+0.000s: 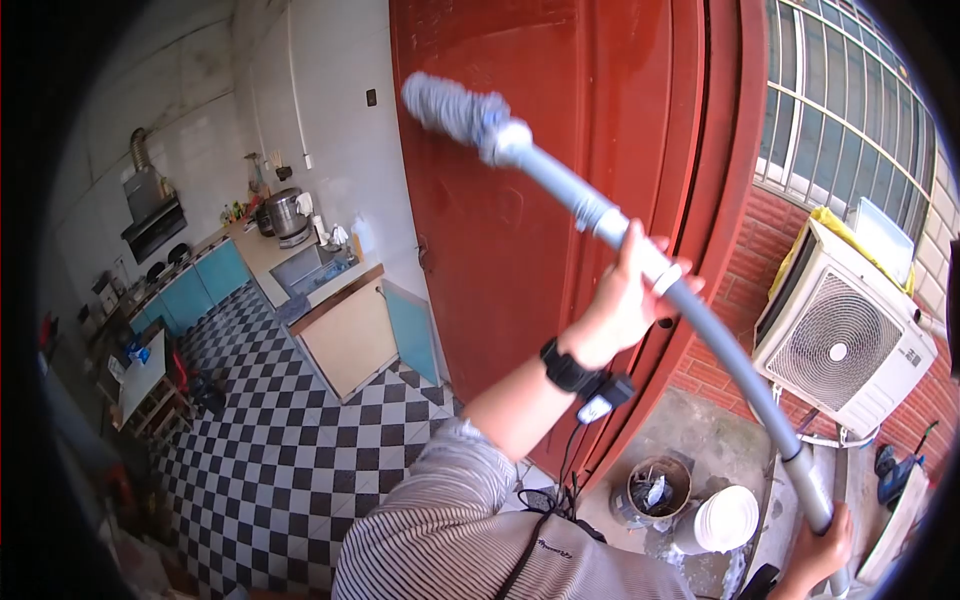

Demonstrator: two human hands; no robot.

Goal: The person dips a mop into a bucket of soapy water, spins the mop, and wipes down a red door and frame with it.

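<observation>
A mop with a grey, tightly twisted head and a long grey-blue handle slants across my view. Its mop head is raised in front of the red door; whether it touches the panel I cannot tell. My left hand, with a black watch at the wrist, grips the upper handle by a white collar. Lower down at the right, my right hand is closed around the thick grey grip near the handle's end.
An air-conditioner unit stands against the brick wall at right. Below are a bucket holding dark scraps and a white bucket. Through the doorway lie a checkered floor, a sink and a small table.
</observation>
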